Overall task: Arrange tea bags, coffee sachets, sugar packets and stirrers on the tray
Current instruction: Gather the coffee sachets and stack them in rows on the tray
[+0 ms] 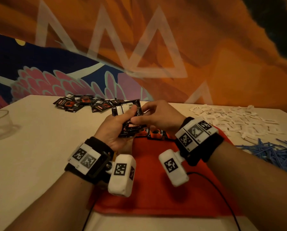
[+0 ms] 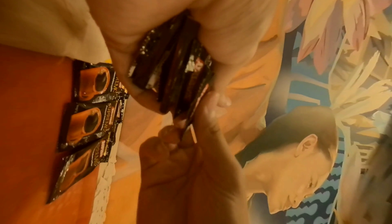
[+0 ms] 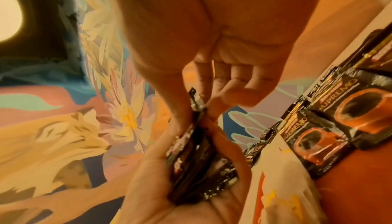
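Nearest me lies the flat red tray [image 1: 156, 189], my landmark. Just above its far edge my left hand [image 1: 112, 129] curls palm-up round a fanned stack of black foil coffee sachets [image 1: 128, 119], thumb pressed across the top. My right hand [image 1: 157, 116] meets it from the other side, thumb and forefinger pinching the edge of one sachet in that stack, the other fingers loosely bent; both wrists hover over the tray.

Along the tray's far edge a row of laid sachets [image 2: 89, 110] sits face up, edges slightly overlapping. To do this step well, I judge I should peel off one sachet only, keep the left grip firm so the rest do not slip, and set it printed side up next in that row.

Beyond the tray, to its far left, lies the loose heap of black sachets [image 1: 82, 104]; to its right the blue stirrers [image 1: 272, 152], and further back the white paper packets [image 1: 231, 120].
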`<state>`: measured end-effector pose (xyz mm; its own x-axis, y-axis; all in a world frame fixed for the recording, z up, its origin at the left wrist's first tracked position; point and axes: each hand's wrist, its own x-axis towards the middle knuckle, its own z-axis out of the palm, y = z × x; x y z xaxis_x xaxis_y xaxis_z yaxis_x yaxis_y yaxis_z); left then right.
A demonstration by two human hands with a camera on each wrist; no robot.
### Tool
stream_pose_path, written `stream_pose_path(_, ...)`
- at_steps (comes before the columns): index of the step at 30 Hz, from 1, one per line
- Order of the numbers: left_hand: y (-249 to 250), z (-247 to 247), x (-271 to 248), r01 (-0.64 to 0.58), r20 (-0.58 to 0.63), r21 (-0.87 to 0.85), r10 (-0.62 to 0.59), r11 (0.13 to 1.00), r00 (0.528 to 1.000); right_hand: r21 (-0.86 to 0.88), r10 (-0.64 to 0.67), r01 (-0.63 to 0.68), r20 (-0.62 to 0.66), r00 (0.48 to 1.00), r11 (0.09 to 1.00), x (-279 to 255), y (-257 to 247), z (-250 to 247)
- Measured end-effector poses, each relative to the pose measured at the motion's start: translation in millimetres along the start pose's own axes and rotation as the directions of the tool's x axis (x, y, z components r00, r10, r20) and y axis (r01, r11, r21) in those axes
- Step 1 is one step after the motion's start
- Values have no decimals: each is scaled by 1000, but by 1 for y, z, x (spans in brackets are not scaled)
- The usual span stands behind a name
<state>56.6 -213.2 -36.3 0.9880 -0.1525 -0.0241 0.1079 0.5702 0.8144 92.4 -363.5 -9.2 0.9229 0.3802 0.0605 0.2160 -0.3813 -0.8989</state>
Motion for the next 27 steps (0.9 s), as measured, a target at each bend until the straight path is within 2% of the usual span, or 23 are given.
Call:
stream_pose_path(3,0,-1,1,-32,0,45,32,998,999,51,-15,17,-32,999,999,-1,-1,-1)
stream_pose_path(7,1,1,2,-16,-26,122,20,992,999,92,-31,45,-154,988,995,-1,4,-5)
stream_pose_path(9,3,1,2,5,-59,76,-1,997,998,157,-36,72,-216,976,985,-2,5,-7)
stream_pose_path(11,5,-2,4,3,-106,8,-2,1000,994,297,-58,132,-246,967,946,-4,1,-12)
stream_pose_path(13,7,-10,9,-19,-140,-31,14,999,990,317,-127,213,-272,954,924,-7,-2,-16)
stream_pose_path(14,7,-12,10,-20,-137,-45,14,999,990,247,-190,263,-284,940,933,-8,-3,-18)
stream_pose_path(16,6,-12,10,4,-105,-58,-10,998,994,-4,-367,381,-280,887,925,-7,-1,-19)
stream_pose_path(17,6,-9,8,21,-82,-53,-26,998,996,-126,-457,439,-253,853,889,-6,1,-17)
stream_pose_path(19,6,-5,3,46,-46,-45,-48,998,998,-329,-631,564,-146,762,757,-7,6,-12)
stream_pose_path(20,6,-4,3,45,-36,-48,-47,998,998,-405,-689,607,-85,720,684,-7,10,-10)
stream_pose_path(21,6,-4,3,20,-41,-44,-22,999,999,-435,-706,623,-42,707,649,-7,13,-8)
stream_pose_path(22,5,-5,4,-21,-44,-32,19,999,999,-412,-685,617,-26,728,671,-7,16,-8)
stream_pose_path(23,4,-8,6,-79,-65,-1,79,997,995,-326,-610,566,-45,791,757,-7,16,-8)
stream_pose_path(25,5,-12,9,-204,-141,98,217,974,966,-58,-371,367,-95,924,928,-9,15,-7)
stream_pose_path(27,4,-11,9,-291,-157,195,323,937,933,102,-169,178,-91,981,979,-9,13,-4)
